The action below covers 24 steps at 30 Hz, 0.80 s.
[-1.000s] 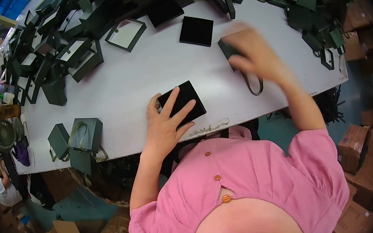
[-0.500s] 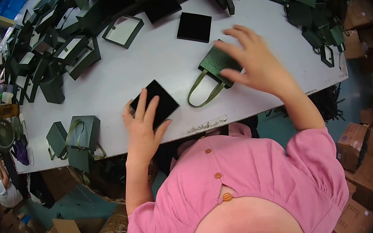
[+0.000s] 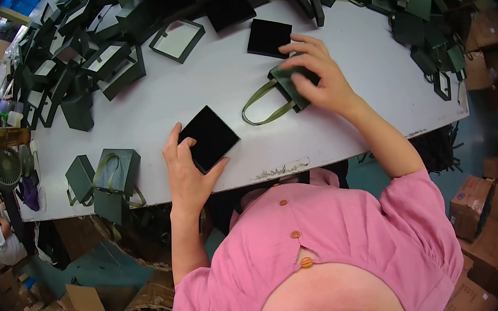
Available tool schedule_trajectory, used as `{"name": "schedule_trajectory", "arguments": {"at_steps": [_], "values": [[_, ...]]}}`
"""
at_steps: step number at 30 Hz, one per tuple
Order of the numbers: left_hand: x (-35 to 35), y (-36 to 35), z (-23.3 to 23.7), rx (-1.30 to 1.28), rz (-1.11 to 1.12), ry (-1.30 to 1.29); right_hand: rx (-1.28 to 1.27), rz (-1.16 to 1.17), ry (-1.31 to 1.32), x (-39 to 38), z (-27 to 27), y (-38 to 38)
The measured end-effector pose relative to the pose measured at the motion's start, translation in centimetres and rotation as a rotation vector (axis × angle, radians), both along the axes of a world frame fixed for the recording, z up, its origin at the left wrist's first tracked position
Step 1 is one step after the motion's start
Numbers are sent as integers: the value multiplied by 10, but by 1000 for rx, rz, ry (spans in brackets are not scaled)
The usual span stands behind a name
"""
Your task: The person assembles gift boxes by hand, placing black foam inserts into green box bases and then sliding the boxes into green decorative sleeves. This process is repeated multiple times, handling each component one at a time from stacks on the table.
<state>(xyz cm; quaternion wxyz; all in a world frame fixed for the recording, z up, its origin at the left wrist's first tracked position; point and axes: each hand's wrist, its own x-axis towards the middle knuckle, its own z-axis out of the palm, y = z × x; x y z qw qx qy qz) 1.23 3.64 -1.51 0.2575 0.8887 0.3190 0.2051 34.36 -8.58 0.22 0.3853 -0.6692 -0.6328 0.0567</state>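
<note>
Left hand: thumb and fingers parted around the near-left side of a black box, thumb along its near edge, one bent fingertip on top. Holding it, firmness unclear. Right hand: fingers spread and curved over a green box, a little blurred; cannot tell whether it grips or only touches.

Black box: square, top flat and deep matte black, thin paler line along the near-right edge. Lies turned cornerwise on the white worktop, near side, left of centre. Green box: dark green with a mottled sheen on its exposed face, partly hidden under the hand; right and far of the black box, well apart from it. An olive ribbon loops out from it to the left, lying on the worktop.

Just beyond the right hand's fingertips, a black pad, square. Farther left, a tray, white inside, dark green rim. Heaps of dark green boxes at far left and far right. Near left edge, a ribboned box, others of its kind close by.
</note>
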Motion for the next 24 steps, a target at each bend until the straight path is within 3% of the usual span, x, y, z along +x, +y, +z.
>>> {"name": "schedule_trajectory", "arguments": {"at_steps": [3,6,11,15,19,24], "values": [[4,0,-3,7,4,-8,-164,53,-308,-23,27,14],[5,0,-3,0,12,-31,-309,72,-532,-31,3,36],[-6,-1,-7,-5,30,-74,154,-146,18,-18,-8,44],[-2,-5,-1,-48,73,-145,169,-201,-67,8,-3,18],[44,-15,3,-11,41,-284,74,-221,188,9,-36,-12],[92,-14,-1,93,-36,-296,220,-165,397,-25,-39,-17]]}}
